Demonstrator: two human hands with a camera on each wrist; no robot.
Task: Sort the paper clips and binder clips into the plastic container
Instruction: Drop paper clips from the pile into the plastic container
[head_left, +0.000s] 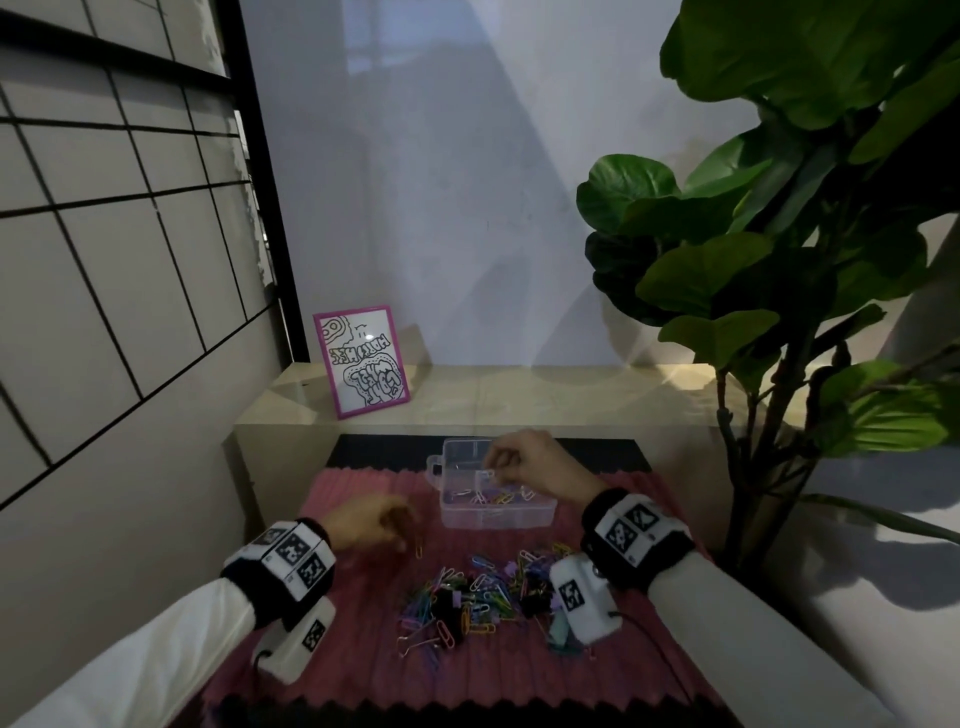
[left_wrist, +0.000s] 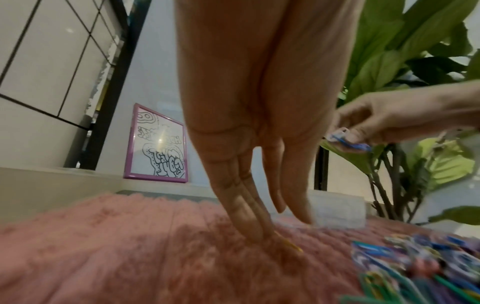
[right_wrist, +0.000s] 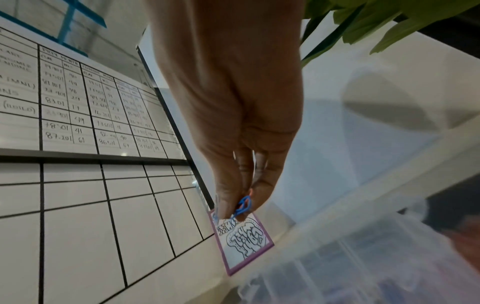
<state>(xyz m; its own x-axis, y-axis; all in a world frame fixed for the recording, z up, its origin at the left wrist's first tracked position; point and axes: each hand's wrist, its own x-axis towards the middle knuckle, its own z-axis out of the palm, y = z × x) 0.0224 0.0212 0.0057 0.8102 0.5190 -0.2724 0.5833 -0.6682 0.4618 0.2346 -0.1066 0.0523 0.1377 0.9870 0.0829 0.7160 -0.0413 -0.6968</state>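
Over the clear plastic container (head_left: 497, 512), right fingers (right_wrist: 228, 197) pinch blue paper clips (right_wrist: 243, 204) (left fingers (left_wrist: 241, 209) straight).

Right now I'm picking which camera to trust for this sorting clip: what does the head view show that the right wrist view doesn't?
Only the head view shows the loose clip pile on the pink mat, the left hand reaching down beside it, and clips already in the plastic container.

Only the right wrist view shows the right hand pinching blue paper clips, plus handwriting on the whiteboard.

Both show the container, the pink-framed drawing and the plant.
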